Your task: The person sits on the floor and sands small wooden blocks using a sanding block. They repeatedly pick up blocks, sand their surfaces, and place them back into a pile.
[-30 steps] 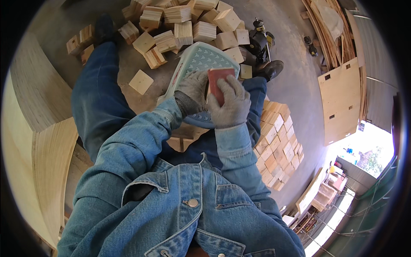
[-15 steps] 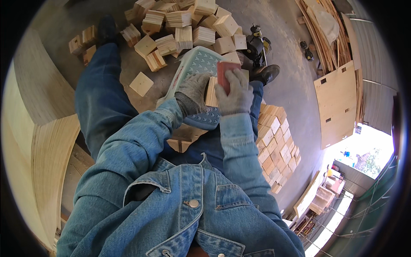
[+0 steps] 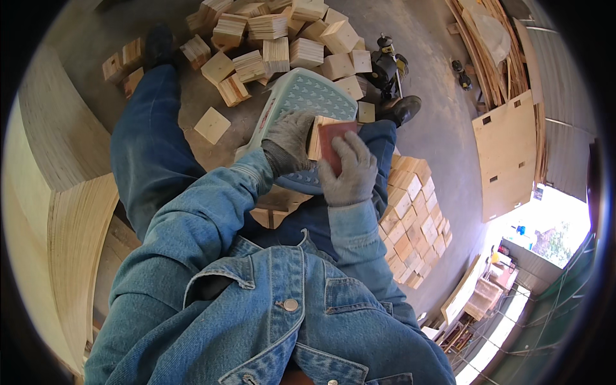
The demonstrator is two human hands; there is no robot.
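Note:
Over a pale blue-green plastic stool [image 3: 307, 90] between my legs, my left hand [image 3: 289, 138] in a grey glove is closed on a plywood block [image 3: 314, 140]. The block's layered edge shows beside the fingers. My right hand [image 3: 350, 172], also gloved, grips a flat red sanding block [image 3: 334, 136]. Its face lies against the right side of the plywood block, which it partly hides. The palm side of both hands is out of sight.
Loose plywood blocks [image 3: 266, 32] lie heaped on the floor ahead. A neat stack of blocks [image 3: 414, 221] stands right of my leg. Curved plywood sheets [image 3: 64, 128] rise at left. A black and yellow tool [image 3: 388, 67] lies near my right shoe [image 3: 404, 110].
My right hand has drawn the red sanding block back toward me along the plywood block. The left hand with its block stays in place.

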